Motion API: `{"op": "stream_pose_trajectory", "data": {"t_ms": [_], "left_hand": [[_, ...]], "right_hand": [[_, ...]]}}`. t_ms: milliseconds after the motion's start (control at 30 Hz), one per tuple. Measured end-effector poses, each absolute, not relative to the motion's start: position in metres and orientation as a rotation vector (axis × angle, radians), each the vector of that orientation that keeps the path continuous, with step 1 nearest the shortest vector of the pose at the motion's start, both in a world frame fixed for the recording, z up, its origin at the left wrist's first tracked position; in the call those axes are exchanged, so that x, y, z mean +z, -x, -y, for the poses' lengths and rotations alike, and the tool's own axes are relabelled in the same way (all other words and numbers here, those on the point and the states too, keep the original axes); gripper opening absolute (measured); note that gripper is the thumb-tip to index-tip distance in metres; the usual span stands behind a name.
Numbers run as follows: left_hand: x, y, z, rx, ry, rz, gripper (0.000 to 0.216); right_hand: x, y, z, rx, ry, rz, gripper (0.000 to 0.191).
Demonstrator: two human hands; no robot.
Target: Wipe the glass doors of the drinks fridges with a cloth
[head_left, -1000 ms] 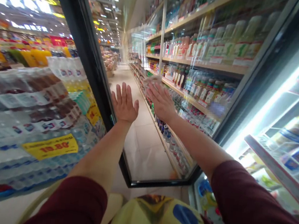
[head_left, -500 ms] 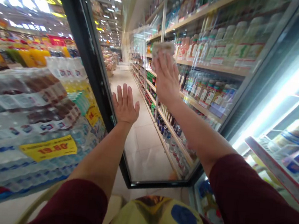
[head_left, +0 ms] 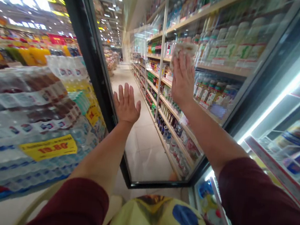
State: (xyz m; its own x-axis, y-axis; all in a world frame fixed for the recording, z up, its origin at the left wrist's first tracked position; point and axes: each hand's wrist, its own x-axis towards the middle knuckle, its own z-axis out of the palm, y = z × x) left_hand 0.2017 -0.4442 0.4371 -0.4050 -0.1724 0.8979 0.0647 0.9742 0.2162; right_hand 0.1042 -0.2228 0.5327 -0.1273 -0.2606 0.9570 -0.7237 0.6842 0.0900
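A glass door (head_left: 141,151) with a black frame stands swung open in front of me. My left hand (head_left: 127,103) lies flat on the glass near the frame's left side, fingers spread, holding nothing. Higher up and further right, my right hand (head_left: 182,82) presses a pale, crumpled cloth (head_left: 185,48) against the pane under its outstretched fingers. The cloth's edge shows above the fingertips; the rest is hidden beneath the hand.
Shelves of bottles (head_left: 214,94) show through the glass. Wrapped bottle packs (head_left: 30,91) with a yellow price sign (head_left: 50,148) are stacked at left. At right is a lit cooler with wire shelves (head_left: 281,174) and packaged goods. A tiled aisle runs ahead.
My right hand has slid to the right across the glass with the cloth. My left hand has stayed in nearly the same place on the pane.
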Motion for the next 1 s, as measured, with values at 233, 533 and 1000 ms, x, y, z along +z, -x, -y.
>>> {"op": "stream_pose_trajectory", "data": {"t_ms": [233, 533, 1000], "left_hand": [[0.439, -0.202, 0.443, -0.255, -0.104, 2.000, 0.078], [0.437, -0.203, 0.442, -0.244, -0.063, 1.964, 0.078], [0.435, -0.205, 0.442, -0.272, -0.062, 1.957, 0.076]], "right_hand": [[0.501, -0.110, 0.212, 0.302, -1.090, 1.809, 0.057], [0.506, -0.104, 0.192, 0.394, -0.829, 1.816, 0.058], [0.476, -0.093, 0.152, 0.460, -0.779, 1.866, 0.059]]}}
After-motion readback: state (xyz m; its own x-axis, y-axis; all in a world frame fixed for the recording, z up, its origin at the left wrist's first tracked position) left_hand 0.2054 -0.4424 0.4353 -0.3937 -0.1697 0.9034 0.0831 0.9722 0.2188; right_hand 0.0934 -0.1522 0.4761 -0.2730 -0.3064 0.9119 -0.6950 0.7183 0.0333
